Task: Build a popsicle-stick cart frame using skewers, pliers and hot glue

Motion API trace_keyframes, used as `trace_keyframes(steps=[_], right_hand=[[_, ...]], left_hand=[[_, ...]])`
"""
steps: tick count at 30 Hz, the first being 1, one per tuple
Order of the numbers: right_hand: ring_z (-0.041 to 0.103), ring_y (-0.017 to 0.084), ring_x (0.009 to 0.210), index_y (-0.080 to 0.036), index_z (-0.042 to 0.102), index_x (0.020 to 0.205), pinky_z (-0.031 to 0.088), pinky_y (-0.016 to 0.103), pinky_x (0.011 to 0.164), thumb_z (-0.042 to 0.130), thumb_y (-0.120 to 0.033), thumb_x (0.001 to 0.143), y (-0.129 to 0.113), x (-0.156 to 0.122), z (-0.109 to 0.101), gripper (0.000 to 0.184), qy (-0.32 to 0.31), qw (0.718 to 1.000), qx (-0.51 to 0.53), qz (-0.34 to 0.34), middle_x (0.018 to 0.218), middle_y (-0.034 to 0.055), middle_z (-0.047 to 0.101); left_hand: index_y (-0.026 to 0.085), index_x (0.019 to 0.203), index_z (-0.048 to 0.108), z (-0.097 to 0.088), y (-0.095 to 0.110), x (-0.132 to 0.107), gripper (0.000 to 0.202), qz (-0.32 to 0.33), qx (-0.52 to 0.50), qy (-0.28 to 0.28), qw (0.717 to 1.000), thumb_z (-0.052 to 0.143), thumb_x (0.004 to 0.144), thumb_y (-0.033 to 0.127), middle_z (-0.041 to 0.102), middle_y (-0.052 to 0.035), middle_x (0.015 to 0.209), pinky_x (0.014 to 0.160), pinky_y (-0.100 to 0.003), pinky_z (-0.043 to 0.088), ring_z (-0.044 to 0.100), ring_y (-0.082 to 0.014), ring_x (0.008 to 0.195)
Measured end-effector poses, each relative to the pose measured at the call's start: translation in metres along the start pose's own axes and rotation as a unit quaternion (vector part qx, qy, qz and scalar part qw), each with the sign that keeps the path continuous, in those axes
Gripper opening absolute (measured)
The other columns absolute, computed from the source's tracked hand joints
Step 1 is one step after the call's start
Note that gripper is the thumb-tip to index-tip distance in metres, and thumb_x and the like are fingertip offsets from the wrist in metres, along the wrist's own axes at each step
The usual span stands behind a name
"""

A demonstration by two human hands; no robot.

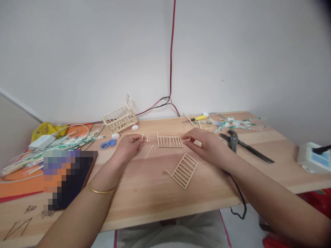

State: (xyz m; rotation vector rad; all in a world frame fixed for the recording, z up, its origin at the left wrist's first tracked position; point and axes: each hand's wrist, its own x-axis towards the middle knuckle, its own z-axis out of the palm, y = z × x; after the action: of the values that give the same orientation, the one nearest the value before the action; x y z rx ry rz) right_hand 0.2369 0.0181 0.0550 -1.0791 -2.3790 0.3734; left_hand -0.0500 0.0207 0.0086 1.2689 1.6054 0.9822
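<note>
My left hand [130, 147] is closed in a pinch on a small stick frame [147, 140], partly hidden by the fingers. A loose thin stick [149, 152] lies just right of that hand. My right hand [203, 142] has its thumb and forefinger curved and slightly apart at the right end of a ladder-like stick panel [170, 147]; whether they touch it is unclear. A second ladder-like panel [178, 177], with one stick jutting out at its left, lies flat nearer the front edge.
A stick-built cart [119, 124] with white wheels stands at the back left, near blue caps [108, 143]. Bundled sticks [15, 165] and a dark pixelated object [85, 172] lie left. Pliers [233, 140], a yellow screwdriver [199, 117] and a white box [314, 156] are right.
</note>
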Motion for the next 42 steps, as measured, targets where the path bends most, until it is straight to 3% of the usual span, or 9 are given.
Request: trace_keyframes(steps=[4,8,12,20,24,29,33,38,42], right_hand=[[0.062,0.019,0.081,-0.019,0.065,0.089,0.047,0.031,0.073,0.048,-0.028,0.089,0.003,-0.010,-0.010,0.019,0.033,0.998,-0.016,0.041,0.090,0.0068,0.069],[0.063,0.017,0.078,-0.019,0.065,0.087,0.047,0.029,0.071,0.049,-0.026,0.088,0.005,-0.017,-0.009,0.017,0.011,0.998,-0.016,0.060,0.089,0.0050,0.070],[0.063,0.016,0.078,-0.020,0.065,0.087,0.046,0.028,0.070,0.049,-0.024,0.088,0.004,-0.014,-0.001,0.017,-0.003,0.999,-0.001,0.045,0.089,0.0040,0.070],[0.062,0.016,0.074,-0.020,0.065,0.086,0.043,0.026,0.067,0.047,-0.025,0.089,0.004,-0.014,0.006,0.019,-0.012,0.998,0.007,0.055,0.084,0.0031,0.069],[0.062,0.017,0.070,-0.020,0.065,0.081,0.042,0.027,0.063,0.049,-0.029,0.087,0.028,-0.030,-0.013,0.020,0.050,0.985,-0.073,0.145,0.076,0.0033,0.069],[0.059,0.019,0.062,-0.020,0.063,0.081,0.038,0.028,0.057,0.048,-0.033,0.085,0.066,-0.057,-0.051,0.020,0.121,0.933,-0.203,0.271,0.068,0.0037,0.066],[0.058,0.020,0.062,-0.020,0.060,0.075,0.037,0.028,0.056,0.046,-0.037,0.085,0.075,-0.077,-0.059,0.024,0.061,0.919,-0.218,0.323,0.067,0.0043,0.064],[0.060,0.019,0.066,-0.021,0.058,0.084,0.040,0.027,0.058,0.052,-0.048,0.080,0.062,-0.092,-0.031,0.028,-0.044,0.941,-0.122,0.314,0.073,0.0034,0.065],[0.060,0.024,0.074,-0.017,0.057,0.084,0.040,0.030,0.060,0.054,-0.050,0.077,0.054,-0.087,-0.014,0.033,-0.097,0.927,-0.216,0.292,0.084,0.0112,0.063]], left_hand=[[0.012,0.086,0.068,0.011,0.005,-0.006,0.032,0.015,-0.085,-0.025,0.996,0.068,0.064,0.036,0.065,-0.0031,0.068,0.057,-0.024,0.044,0.055,-0.0113,0.057],[0.014,0.083,0.065,0.024,0.002,-0.012,0.030,0.020,-0.147,-0.059,0.987,0.070,0.066,0.038,0.065,-0.0029,0.067,0.053,-0.020,0.042,0.055,-0.0098,0.056],[0.016,0.079,0.065,0.034,-0.003,-0.014,0.022,0.071,-0.118,-0.029,0.990,0.066,0.072,0.036,0.061,0.0005,0.063,0.048,-0.018,0.039,0.053,-0.0082,0.053],[0.018,0.087,0.062,0.036,-0.002,-0.019,0.019,0.189,0.021,-0.004,0.982,0.049,0.084,0.031,0.066,-0.0024,0.082,0.061,-0.022,0.049,0.059,-0.0122,0.071],[0.018,0.086,0.060,0.033,-0.002,-0.020,0.018,0.237,0.102,0.004,0.966,0.045,0.087,0.028,0.063,-0.0001,0.080,0.064,-0.023,0.047,0.058,-0.0104,0.065],[0.019,0.089,0.059,0.035,-0.004,-0.018,0.017,0.267,0.142,0.004,0.953,0.044,0.089,0.028,0.064,-0.0001,0.083,0.070,-0.023,0.045,0.059,-0.0118,0.073],[0.020,0.087,0.059,0.036,-0.001,-0.020,0.017,0.270,0.174,0.011,0.947,0.044,0.089,0.027,0.064,0.0005,0.082,0.071,-0.023,0.044,0.059,-0.0120,0.073],[0.019,0.084,0.059,0.036,0.001,-0.021,0.017,0.265,0.162,0.021,0.950,0.045,0.088,0.027,0.065,0.0001,0.081,0.071,-0.024,0.045,0.061,-0.0121,0.071],[0.018,0.087,0.060,0.036,-0.002,-0.019,0.017,0.253,0.143,0.030,0.956,0.047,0.087,0.029,0.065,-0.0003,0.078,0.070,-0.024,0.047,0.061,-0.0128,0.070]])
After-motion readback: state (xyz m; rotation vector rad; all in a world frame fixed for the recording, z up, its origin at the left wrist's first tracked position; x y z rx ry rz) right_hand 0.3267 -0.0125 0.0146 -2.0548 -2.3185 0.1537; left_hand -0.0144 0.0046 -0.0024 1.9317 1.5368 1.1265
